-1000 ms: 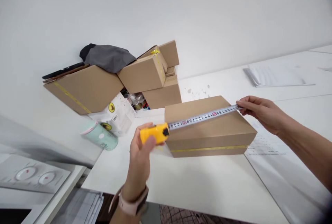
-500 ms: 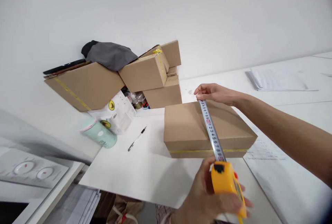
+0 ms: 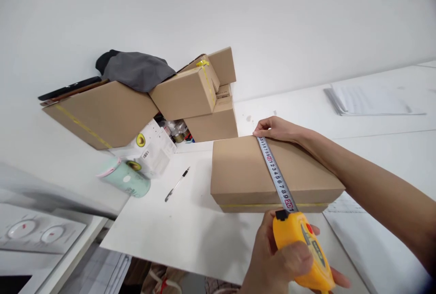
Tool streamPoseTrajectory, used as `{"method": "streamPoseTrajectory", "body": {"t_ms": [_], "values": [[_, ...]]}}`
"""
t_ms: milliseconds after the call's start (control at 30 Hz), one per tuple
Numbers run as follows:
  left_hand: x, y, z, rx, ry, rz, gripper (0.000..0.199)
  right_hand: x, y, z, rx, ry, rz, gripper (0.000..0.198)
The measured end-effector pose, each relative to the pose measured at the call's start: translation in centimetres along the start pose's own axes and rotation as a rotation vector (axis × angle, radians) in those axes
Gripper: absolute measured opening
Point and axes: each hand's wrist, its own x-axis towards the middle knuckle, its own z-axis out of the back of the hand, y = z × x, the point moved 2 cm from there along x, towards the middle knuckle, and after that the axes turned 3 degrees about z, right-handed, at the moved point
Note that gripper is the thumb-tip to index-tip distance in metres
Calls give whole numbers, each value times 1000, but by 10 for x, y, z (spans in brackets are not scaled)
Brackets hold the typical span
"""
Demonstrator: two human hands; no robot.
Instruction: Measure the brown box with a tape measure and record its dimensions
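A closed cardboard box (image 3: 236, 166) with yellow tape along its near side lies on the white table. My left hand (image 3: 270, 257) is wrapped round the yellow case of a tape measure (image 3: 303, 248), just in front of the box's near edge. From the case, the metal blade (image 3: 273, 166) stretches across the box top, its numbers facing up and a red 20 close to the case. At the far edge of the box, my right hand (image 3: 277, 128) pinches the blade's end. The fingers hide the end hook.
A pen (image 3: 177, 184) and a mint-green tumbler (image 3: 127, 178) are left of the box. Behind them stand a white avocado-print carton (image 3: 155, 148) and stacked cardboard boxes (image 3: 185, 94) with grey cloth on top. Papers (image 3: 371, 98) lie at the back right. A white appliance with knobs (image 3: 37, 230) stands lower left.
My right hand has settled lower against the box's far edge, and the blade lies closer to the top. The tape case has turned, showing more of its labelled side. The view has shifted slightly.
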Motion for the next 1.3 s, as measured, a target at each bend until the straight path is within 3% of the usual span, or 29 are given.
{"method": "streamPoseTrajectory", "body": {"t_ms": [200,267,333,433,467,567,633,800,967,1067,1200,1300], "values": [[12,-4,8,55,-10,46,63,2,1,-3,-52,-1,47,45],[5,-11,6,83,-13,15,63,-4,5,1,15,-97,71,45],[-14,-21,4,118,-63,-37,71,-19,9,10,157,-307,101,44],[-55,-38,9,255,-332,-245,91,-64,8,23,292,-659,128,43],[-69,-43,14,322,-446,-351,93,-83,6,24,279,-711,117,43],[-96,-50,34,496,-713,-572,87,-141,-8,12,136,-673,-28,43],[-97,-49,50,535,-785,-568,78,-171,-18,-5,132,-613,-79,43],[-80,-65,74,487,-681,-497,77,-196,-21,-24,86,-472,-136,46],[-72,-116,62,544,-540,-617,70,-169,19,2,96,-504,-246,52],[-65,-135,51,567,-542,-635,66,-148,38,11,53,-542,-255,49],[-69,-124,39,631,-616,-661,76,-128,44,14,-190,-633,1,39],[-70,-88,33,493,-560,-428,84,-120,42,12,-275,-575,156,27]]}}
